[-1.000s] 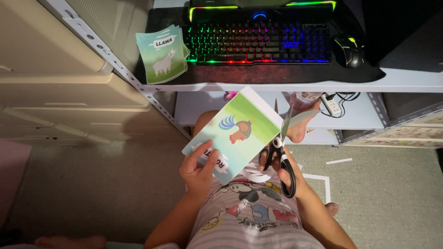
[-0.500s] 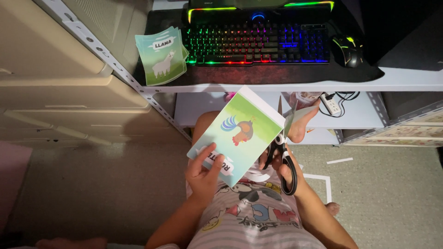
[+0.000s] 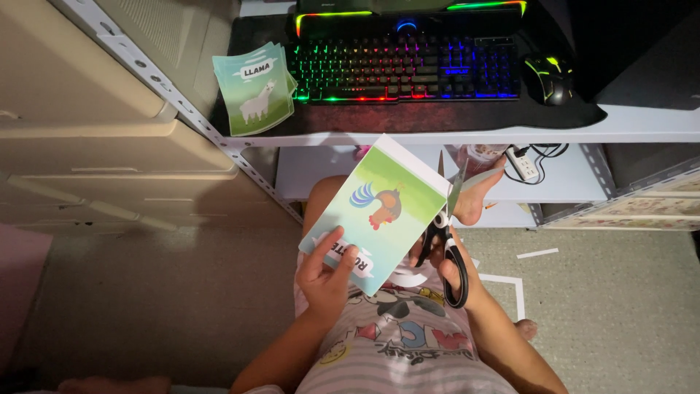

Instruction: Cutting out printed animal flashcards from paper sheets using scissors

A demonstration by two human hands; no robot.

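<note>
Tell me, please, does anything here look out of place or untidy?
Yes, slightly. White paper strips lie scattered on the carpet beside the right hand, which holds scissors at the edge of the rooster card held by the left hand. They look like offcuts. Nothing seems damaged.

White desk shelf (image 3: pixel 642 125): black mat (image 3: pixel 452 117), backlit keyboard (image 3: pixel 408 67), mouse (image 3: pixel 548 79), llama cards (image 3: pixel 255 89).

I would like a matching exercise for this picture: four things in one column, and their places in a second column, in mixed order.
Things:
1. rooster card
2. scissors
3. llama cards
4. mouse

Places:
A. right of the keyboard
B. in the right hand
C. in the left hand
D. on the desk, left of the keyboard

Pairs: 1-C, 2-B, 3-D, 4-A
</note>
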